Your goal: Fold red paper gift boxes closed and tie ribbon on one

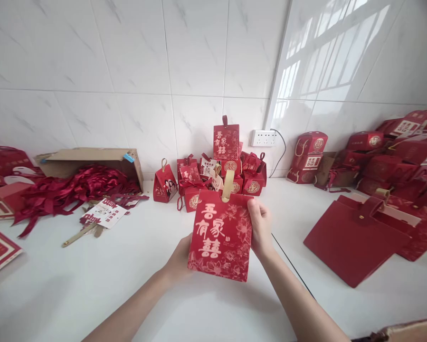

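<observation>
Between my two hands, above the white table, is a red gift box (218,237) with pale characters, a flower print and a gold strap at its top. My right hand (261,225) grips its right edge, with the thumb on the front near the upper corner. At the lower left edge, my left hand (181,256) is closed on the box, its fingers hidden behind it. A similar red box with a dark strap (226,141) stands atop a group of small red boxes (231,166) at the back.
On the left, a cardboard box (88,154) spills dark red ribbons (95,183), beside printed cards (104,211). Larger plain red boxes with straps (355,237) stand on the right, before piled red boxes (394,161). A power strip (263,138) is on the tiled wall.
</observation>
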`<state>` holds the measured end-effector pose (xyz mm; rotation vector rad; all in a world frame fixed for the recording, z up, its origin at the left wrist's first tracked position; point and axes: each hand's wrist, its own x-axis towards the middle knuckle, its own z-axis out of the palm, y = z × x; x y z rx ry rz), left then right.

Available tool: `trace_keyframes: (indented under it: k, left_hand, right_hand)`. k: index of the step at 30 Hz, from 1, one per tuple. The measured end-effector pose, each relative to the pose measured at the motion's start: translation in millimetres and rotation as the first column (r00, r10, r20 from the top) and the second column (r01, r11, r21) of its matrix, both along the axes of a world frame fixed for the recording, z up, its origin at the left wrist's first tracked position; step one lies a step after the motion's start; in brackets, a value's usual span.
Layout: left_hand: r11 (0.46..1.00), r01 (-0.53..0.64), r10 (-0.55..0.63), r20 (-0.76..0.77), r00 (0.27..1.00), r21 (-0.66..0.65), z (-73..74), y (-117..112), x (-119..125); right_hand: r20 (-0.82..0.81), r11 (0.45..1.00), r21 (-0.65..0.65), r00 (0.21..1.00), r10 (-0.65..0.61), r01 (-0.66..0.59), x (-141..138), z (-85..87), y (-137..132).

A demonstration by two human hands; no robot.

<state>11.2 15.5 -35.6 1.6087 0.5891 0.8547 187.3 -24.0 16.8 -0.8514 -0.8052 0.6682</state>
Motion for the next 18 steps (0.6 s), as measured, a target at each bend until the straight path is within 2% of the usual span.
trace_keyframes:
  k: [2, 4, 6, 8, 11, 16, 18]
  left_hand:
    - [0.997, -0.048, 0.043, 0.079, 0.996, 0.063, 3.1, -2, 0]
    - [0.988, -0.129, 0.111, 0.194, 0.975, 0.081, 6.5, -3, 2]
    - [0.979, -0.190, 0.164, 0.279, 0.946, 0.069, 9.8, -5, 3]
    - [0.978, -0.199, 0.170, 0.314, 0.934, 0.063, 12.5, -5, 2]
    - [0.981, -0.173, 0.142, 0.294, 0.945, 0.083, 15.2, -6, 0]
    - [0.971, -0.221, 0.190, 0.271, 0.944, 0.087, 16.3, -4, -2]
    - [0.970, -0.231, 0.206, 0.244, 0.948, 0.079, 15.4, -2, -3]
  right_hand:
    - [-0.082, 0.998, -0.064, 0.997, 0.014, -0.019, 2, 2.0, 3]
    - [-0.188, 0.981, -0.170, 0.980, 0.061, -0.094, 4, 1.4, 8]
    - [-0.289, 0.933, -0.295, 0.950, 0.118, -0.205, 5, -2.9, 16]
    - [-0.363, 0.868, -0.394, 0.919, 0.154, -0.301, 4, -10.1, 23]
    - [-0.420, 0.820, -0.432, 0.889, 0.186, -0.375, -1, -22.1, 29]
    - [-0.423, 0.822, -0.410, 0.881, 0.213, -0.395, -6, -33.8, 34]
    - [-0.302, 0.886, -0.345, 0.930, 0.208, -0.310, -6, -33.4, 34]
